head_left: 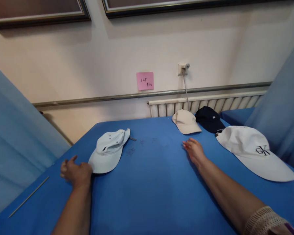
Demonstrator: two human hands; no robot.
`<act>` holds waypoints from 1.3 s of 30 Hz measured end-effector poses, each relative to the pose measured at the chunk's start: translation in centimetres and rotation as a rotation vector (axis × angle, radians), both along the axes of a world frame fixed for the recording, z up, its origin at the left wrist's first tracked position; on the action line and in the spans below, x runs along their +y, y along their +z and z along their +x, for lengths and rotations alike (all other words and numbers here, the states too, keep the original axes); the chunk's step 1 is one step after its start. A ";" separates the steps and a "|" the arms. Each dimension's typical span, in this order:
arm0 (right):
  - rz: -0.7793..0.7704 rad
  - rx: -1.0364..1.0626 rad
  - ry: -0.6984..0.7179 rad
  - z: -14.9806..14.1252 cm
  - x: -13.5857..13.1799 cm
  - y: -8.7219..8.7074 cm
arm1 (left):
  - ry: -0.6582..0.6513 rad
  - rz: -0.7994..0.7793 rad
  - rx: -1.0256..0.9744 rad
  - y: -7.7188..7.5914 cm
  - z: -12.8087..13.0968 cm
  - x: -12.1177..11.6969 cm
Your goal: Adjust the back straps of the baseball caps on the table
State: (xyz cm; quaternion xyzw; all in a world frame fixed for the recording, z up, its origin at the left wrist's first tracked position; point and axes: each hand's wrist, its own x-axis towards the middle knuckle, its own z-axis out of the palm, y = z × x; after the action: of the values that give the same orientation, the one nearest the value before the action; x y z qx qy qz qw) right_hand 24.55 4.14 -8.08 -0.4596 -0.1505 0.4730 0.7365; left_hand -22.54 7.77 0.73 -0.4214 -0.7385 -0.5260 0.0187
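My left hand [75,171] is at the left side of the blue table, fingers apart and holding nothing, right beside the brim of a pale blue cap [106,153]. I cannot tell whether the hand touches that brim. Out over the blue surface reaches my right hand [193,150], empty, its fingers stretched forward. Just beyond it sits a beige cap [185,120], with a navy cap [208,118] close at its right. A large white cap [252,148] with black letters lies further right, near my right forearm.
A thin stick [29,196] lies at the table's left edge. Blue curtains [17,140] hang on both sides. Behind the blue tabletop [147,195] are a radiator [171,107], a metal rail [117,97], a plugged socket [183,69] and a pink note [145,81] on the wall.
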 end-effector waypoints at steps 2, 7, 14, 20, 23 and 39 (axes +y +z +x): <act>0.004 0.022 -0.011 1.6 1.5 0.2 | -0.001 0.132 0.217 0.4 2.3 -0.7; 0.027 0.073 -0.025 4.0 4.2 0.7 | -0.440 0.178 0.489 -0.7 9.1 -2.3; 0.011 0.019 -0.140 3.9 3.5 0.0 | -0.999 -0.081 0.455 -4.1 14.0 -3.1; 0.021 -0.082 -0.002 3.1 0.5 0.4 | -0.987 -0.248 -0.159 -4.4 15.5 -2.2; 0.021 -0.138 0.070 3.0 -0.9 0.9 | -0.954 -0.354 -0.752 -4.1 17.5 -1.7; 0.385 -1.142 -0.113 -2.0 -5.2 5.3 | -1.256 -0.384 -1.469 -4.2 20.8 -2.6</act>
State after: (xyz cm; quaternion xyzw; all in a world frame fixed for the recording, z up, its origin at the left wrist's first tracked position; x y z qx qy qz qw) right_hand 22.53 -1.10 -2.74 -0.5066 -0.5801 0.0760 0.6333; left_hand -1.70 5.20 -3.46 -0.3015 -0.2814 -0.4425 -0.7963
